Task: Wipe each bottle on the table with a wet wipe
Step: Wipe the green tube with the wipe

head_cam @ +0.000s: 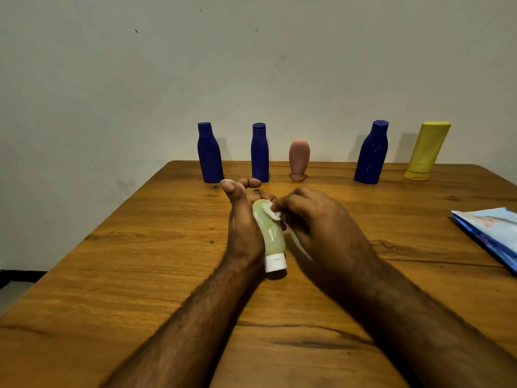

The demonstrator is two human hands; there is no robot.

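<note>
Centrally, green tube point(270, 233) in left hand's point(243, 225) grip, right hand point(316, 219) pinching wipe point(275, 214) (bare table point(140, 275) around).

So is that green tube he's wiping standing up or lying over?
Tipped over: the green tube lies slanted in the left hand, white cap pointing toward the camera.
</note>
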